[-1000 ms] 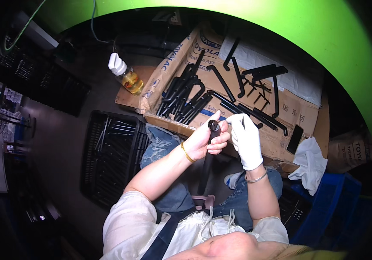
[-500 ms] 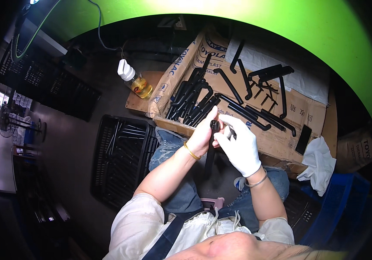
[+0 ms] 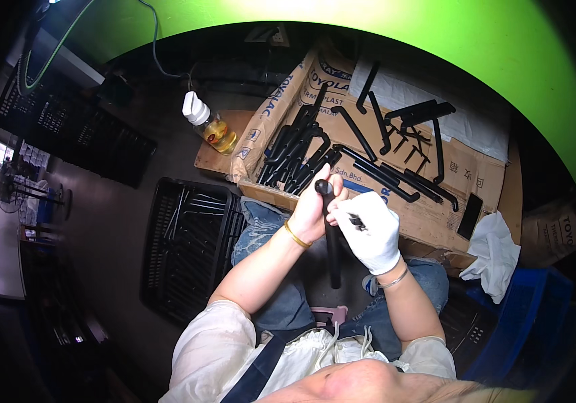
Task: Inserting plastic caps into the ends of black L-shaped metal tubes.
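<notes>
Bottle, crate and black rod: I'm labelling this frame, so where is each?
Bottle (image 3: 215, 130): head view, on its amber body.
Crate (image 3: 190, 248): head view, on its slatted floor.
Rod (image 3: 333, 255): head view, on the shaft below the hands.

black rod (image 3: 332, 248), white glove (image 3: 370, 232), gold bangle (image 3: 296, 236), brown cardboard (image 3: 466, 176), black crate (image 3: 187, 245)

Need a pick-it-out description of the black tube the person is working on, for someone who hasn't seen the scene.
Start at the flattened cardboard sheet strewn with black bent bars. Just below its near edge, the left hand and the white-gloved right hand meet around the black tube. Unlike the bars lying flat, it stands upright over the person's lap.
</notes>
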Tool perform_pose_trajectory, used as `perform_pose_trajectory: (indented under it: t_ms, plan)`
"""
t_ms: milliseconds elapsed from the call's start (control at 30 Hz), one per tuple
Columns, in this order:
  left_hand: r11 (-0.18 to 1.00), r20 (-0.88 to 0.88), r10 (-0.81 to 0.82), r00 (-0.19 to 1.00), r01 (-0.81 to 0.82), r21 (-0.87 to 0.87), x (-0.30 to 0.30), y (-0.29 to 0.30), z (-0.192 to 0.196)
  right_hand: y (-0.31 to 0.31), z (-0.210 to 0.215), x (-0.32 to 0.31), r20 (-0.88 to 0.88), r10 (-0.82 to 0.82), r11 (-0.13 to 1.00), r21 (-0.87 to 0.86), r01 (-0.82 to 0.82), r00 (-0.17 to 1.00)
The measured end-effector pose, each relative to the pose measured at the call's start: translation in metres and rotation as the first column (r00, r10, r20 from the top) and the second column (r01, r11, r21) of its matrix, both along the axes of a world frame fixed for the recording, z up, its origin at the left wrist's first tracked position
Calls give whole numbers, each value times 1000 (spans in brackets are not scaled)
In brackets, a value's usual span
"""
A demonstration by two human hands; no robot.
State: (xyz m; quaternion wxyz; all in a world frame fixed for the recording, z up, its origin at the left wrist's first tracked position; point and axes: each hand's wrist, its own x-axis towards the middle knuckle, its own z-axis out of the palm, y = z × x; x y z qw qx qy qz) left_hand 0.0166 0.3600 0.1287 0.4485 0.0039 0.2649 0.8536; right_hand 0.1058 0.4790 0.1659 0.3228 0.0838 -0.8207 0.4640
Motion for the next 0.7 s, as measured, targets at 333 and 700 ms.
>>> perform_pose_trajectory:
  t_ms: [333,700]
  plan:
    - [872,10,-127,992,107,478,-28,-21,11,-2,-10,1,294,46,991,105,-80,955]
    - [897,131,276,952,-304,322,-45,-13,1,6,5,41,656,105,986,30,-166,747]
